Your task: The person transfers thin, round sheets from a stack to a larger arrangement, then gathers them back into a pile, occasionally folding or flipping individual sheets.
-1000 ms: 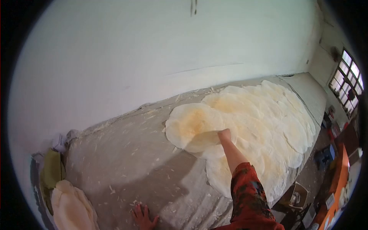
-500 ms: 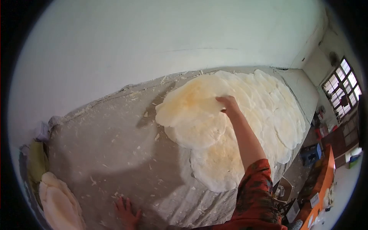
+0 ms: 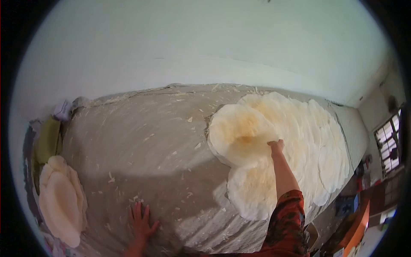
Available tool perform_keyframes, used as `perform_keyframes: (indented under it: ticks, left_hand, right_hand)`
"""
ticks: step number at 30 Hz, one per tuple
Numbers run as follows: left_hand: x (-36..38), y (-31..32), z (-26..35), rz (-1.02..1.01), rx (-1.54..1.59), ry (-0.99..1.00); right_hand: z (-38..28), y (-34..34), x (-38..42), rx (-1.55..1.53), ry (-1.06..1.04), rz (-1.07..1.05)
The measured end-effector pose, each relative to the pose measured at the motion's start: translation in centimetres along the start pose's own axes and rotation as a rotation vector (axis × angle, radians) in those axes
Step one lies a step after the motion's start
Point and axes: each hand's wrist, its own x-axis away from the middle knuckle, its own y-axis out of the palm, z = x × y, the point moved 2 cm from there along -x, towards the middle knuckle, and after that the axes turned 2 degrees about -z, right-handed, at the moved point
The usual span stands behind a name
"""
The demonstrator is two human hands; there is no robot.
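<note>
Many thin, pale, round sheets (image 3: 308,145) overlap across the right half of a grey covered surface (image 3: 141,150). My right hand (image 3: 276,146) pinches the right edge of a round sheet with a yellowish middle (image 3: 244,124), at the left end of the spread. That sheet lies partly over its neighbours. My left hand (image 3: 143,220) rests on the grey surface near the front, fingers spread and holding nothing. At the far left lies a stack of folded pale sheets (image 3: 62,199).
Small pale flakes are scattered over the grey surface. A white wall (image 3: 192,43) runs along the back. An olive-green cloth item (image 3: 48,139) lies at the left edge. At the right are a barred window (image 3: 388,141), a blue object (image 3: 346,205) and an orange board (image 3: 357,227).
The view has turned left. My right hand has come down with the sheet, which now lies flatter over the others. My left hand still rests on the surface, with more of it showing.
</note>
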Motion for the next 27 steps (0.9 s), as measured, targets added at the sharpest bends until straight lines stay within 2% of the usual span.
perform_keyframes:
  ticks: [1, 2, 4, 5, 7, 9, 10, 11, 12, 13, 14, 15, 16, 17, 18, 19, 21, 22, 24, 25, 27]
  left_hand:
    - [0.1, -0.2, 0.0, 0.012, 0.003, -0.018]
    - [0.1, -0.4, -0.1, -0.019, -0.010, -0.010]
    - [-0.2, -1.1, -0.2, -0.042, -0.023, 0.002]
    - [-0.2, -1.4, -0.1, -0.069, -0.007, -0.003]
    - [0.3, -0.9, -0.5, -0.070, 0.023, 0.017]
    - [1.3, 1.6, -1.7, -0.023, 0.015, 0.026]
    - [1.4, 2.2, -2.0, -0.003, -0.009, 0.005]
    - [1.9, 2.2, -2.2, 0.024, 0.023, 0.000]
    - [1.9, 2.1, -2.5, 0.035, 0.046, 0.026]
    - [2.1, 1.1, -2.3, 0.064, 0.052, 0.031]
    - [2.4, 1.3, -2.6, 0.102, 0.065, 0.033]
    - [2.4, 1.8, -3.1, 0.140, 0.086, 0.053]
    - [2.2, 1.8, -3.4, 0.172, 0.087, 0.029]
    - [1.9, 2.0, -3.8, 0.113, 0.307, -0.055]
    - [2.2, 2.2, -4.0, 0.052, 0.534, -0.132]
    - [2.8, 1.9, -3.5, 0.076, 0.544, -0.152]
    - [5.5, 1.6, -3.7, 0.037, 1.453, -0.342]
    - [7.3, 0.2, -3.9, 0.072, 1.459, -0.357]
    - [10.6, -1.1, -4.1, -0.159, 2.103, -0.745]
    - [11.9, -0.6, -4.8, -0.137, 2.115, -0.739]
    - [14.9, 0.8, -6.4, -0.167, 2.402, -0.793]
  right_hand:
    - [-1.0, 0.4, 0.3, 0.001, 0.085, 0.059]
    - [-2.3, 0.7, 0.6, -0.001, 0.073, 0.050]
    - [-5.9, 1.2, 2.1, -0.040, 0.235, -0.191]
    - [-6.8, 1.3, 2.0, -0.044, 0.227, -0.193]
    - [-9.6, 2.1, 1.2, 0.225, -0.427, -0.125]
    - [-8.2, 2.6, -6.5, 0.190, -1.234, -0.307]
    - [-12.0, 3.8, -3.9, 0.862, -1.339, -0.141]
    - [-20.2, -0.5, 4.6, 0.508, -1.066, -0.465]
    - [-24.7, -2.1, 9.1, 0.568, -0.942, -0.531]
    - [-31.0, -5.0, 22.9, -0.204, -0.656, -0.413]
    - [-33.1, -6.7, 24.4, 0.138, -0.716, -0.592]
    - [-36.0, -8.2, 29.6, 0.240, -0.656, -0.594]
    - [-35.7, -8.7, 29.4, 0.373, -0.781, -0.537]
    - [-36.4, -9.3, 32.3, 0.209, -0.763, -0.622]
    - [-38.9, -9.7, 36.8, 0.409, -0.778, -0.750]
    - [-39.5, -9.6, 39.8, 0.318, -0.759, -0.781]
    - [-39.3, -8.2, 43.9, 0.354, -0.784, -0.926]
    - [-38.8, -6.8, 45.7, 0.322, -0.777, -1.043]
    - [-39.9, -4.6, 51.8, 0.287, -0.724, -1.287]
    - [-40.3, -3.7, 54.8, 0.305, -0.653, -1.328]
    - [-40.8, -2.0, 60.1, 0.198, -0.582, -1.325]
